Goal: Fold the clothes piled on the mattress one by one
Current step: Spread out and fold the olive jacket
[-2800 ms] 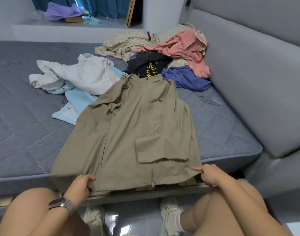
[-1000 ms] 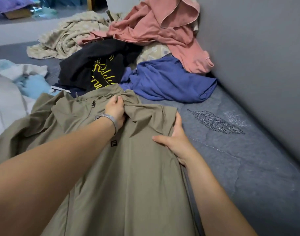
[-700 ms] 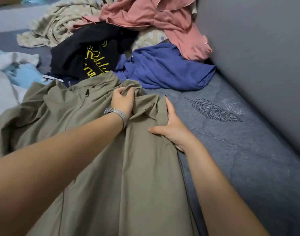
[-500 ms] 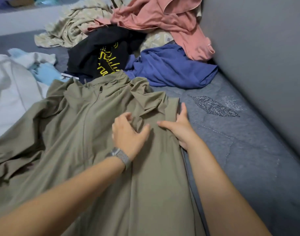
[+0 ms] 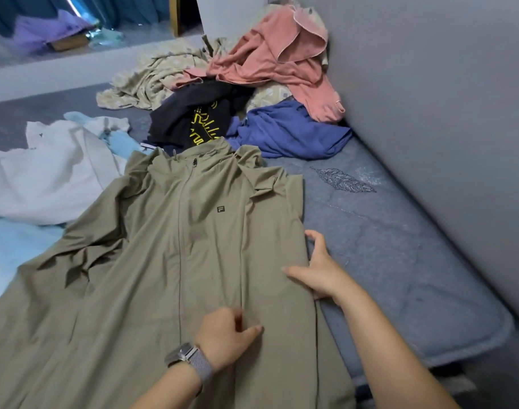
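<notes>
An olive zip jacket [image 5: 163, 261] lies face up on the grey mattress [image 5: 385, 246], its right side folded in along a straight edge. My left hand [image 5: 225, 335], with a watch on the wrist, rests on the jacket's front near the lower end of that fold, thumb out to the right. My right hand [image 5: 320, 273] sits at the jacket's right edge, thumb on the fabric and fingers spread along the side. The jacket's left sleeve is rumpled out to the left.
Beyond the collar lie a black top with yellow print [image 5: 193, 119], a blue garment [image 5: 287, 131], a pink one [image 5: 281, 60] and patterned beige cloth [image 5: 152, 78]. White [image 5: 46, 172] and light blue [image 5: 13, 246] clothes lie left. A grey padded wall [image 5: 444, 113] runs along the right.
Both hands have slid from the jacket's collar and shoulder down toward me along its right side. The view has pulled back, showing more of the jacket.
</notes>
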Demonstrator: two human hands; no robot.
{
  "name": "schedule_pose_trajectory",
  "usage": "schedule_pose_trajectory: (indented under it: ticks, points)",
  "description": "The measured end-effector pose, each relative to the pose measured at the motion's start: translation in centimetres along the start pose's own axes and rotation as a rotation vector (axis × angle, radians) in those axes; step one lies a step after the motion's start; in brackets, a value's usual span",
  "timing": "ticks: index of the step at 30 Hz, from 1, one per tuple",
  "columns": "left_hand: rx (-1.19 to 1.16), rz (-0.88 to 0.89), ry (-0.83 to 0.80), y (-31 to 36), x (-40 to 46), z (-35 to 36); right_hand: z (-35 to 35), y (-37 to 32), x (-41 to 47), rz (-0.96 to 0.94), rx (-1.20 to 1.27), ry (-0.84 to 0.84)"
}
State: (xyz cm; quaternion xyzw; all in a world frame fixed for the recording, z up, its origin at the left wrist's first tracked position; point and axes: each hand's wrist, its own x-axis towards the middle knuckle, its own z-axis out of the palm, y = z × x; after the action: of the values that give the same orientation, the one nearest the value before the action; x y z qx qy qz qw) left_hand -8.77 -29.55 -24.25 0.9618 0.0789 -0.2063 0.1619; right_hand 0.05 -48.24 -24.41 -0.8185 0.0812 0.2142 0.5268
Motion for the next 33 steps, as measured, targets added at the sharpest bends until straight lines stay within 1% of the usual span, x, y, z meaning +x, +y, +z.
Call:
schedule_pose_trajectory:
  ticks: [2, 3, 4, 5, 7, 8, 10, 11, 13, 14, 15, 17, 18, 19, 20, 22, 24, 26, 28, 29, 30, 31, 33]
  points:
    - [-0.093, 0.017, 0.017, 0.9, -1.1, 1.3, -0.3, 1.5, -3.0, 0.014, -0.099, -0.168]
    - [-0.214, -0.017, -0.005, 1.2, -1.5, 2.2, -0.2, 2.5, -4.2, -0.014, -0.132, -0.226]
    - [-0.370, -0.063, -0.045, 1.5, -1.8, 3.1, 0.0, 3.3, -5.2, -0.064, -0.153, -0.234]
    - [-0.556, -0.118, -0.094, 1.8, -2.2, 4.1, 0.2, 4.1, -5.9, -0.122, -0.163, -0.193]
    - [-0.904, -0.231, -0.202, 2.5, -3.6, 5.6, 0.5, 4.7, -7.3, -0.190, -0.231, -0.021]
    - [-0.980, -0.243, -0.245, 2.9, -4.5, 6.0, 0.6, 4.8, -8.1, -0.197, -0.254, 0.076]
    - [-0.990, -0.225, -0.270, 2.9, -6.2, 6.3, 1.1, 4.6, -9.5, -0.212, -0.280, 0.213]
    - [-0.988, -0.225, -0.265, 2.2, -7.0, 6.0, 1.5, 4.5, -10.1, -0.199, -0.343, 0.257]
    - [-1.012, -0.200, -0.199, -0.3, -7.8, 4.6, 2.4, 4.0, -11.5, -0.129, -0.581, 0.281]
    - [-0.982, -0.166, -0.116, -2.3, -8.0, 3.7, 3.1, 3.7, -12.1, -0.149, -0.682, 0.292]
    - [-0.898, -0.132, -0.005, -4.9, -8.0, 2.7, 3.9, 3.5, -12.5, -0.224, -0.750, 0.304]
    - [-0.671, -0.114, 0.192, -10.7, -8.3, 0.4, 5.9, 3.5, -12.9, -0.364, -0.876, 0.265]
    - [-0.554, -0.134, 0.291, -13.7, -8.5, -0.7, 7.1, 3.5, -13.0, -0.352, -0.937, 0.200]
    - [-0.451, -0.183, 0.383, -16.6, -8.8, -2.0, 8.2, 3.3, -13.1, -0.324, -0.989, 0.177]
    - [-0.356, -0.242, 0.454, -19.4, -9.1, -3.3, 9.3, 2.9, -13.3, -0.306, -1.019, 0.202]
    - [-0.192, -0.381, 0.540, -24.7, -9.6, -5.6, 11.3, 1.5, -13.3, -0.311, -1.000, 0.274]
    - [-0.109, -0.497, 0.567, -29.0, -10.2, -7.1, 13.4, 0.2, -12.9, -0.396, -0.907, 0.323]
    - [-0.099, -0.660, 0.505, -33.3, -10.7, -7.0, 15.8, -1.5, -12.3, -0.505, -0.849, 0.281]
    - [-0.169, -0.803, 0.394, -36.8, -11.4, -5.8, 18.2, -4.1, -12.2, -0.562, -0.837, 0.183]
    - [-0.222, -0.838, 0.356, -38.1, -11.5, -5.2, 19.3, -5.2, -12.1, -0.582, -0.825, 0.131]
    - [-0.245, -0.845, 0.336, -38.9, -11.6, -4.9, 20.6, -6.3, -11.9, -0.584, -0.807, 0.077]
    - [-0.219, -0.813, 0.334, -39.6, -11.6, -4.8, 21.9, -7.4, -11.7, -0.580, -0.789, 0.028]
    - [-0.113, -0.669, 0.345, -40.5, -11.1, -5.0, 24.7, -9.0, -11.2, -0.573, -0.741, -0.042]
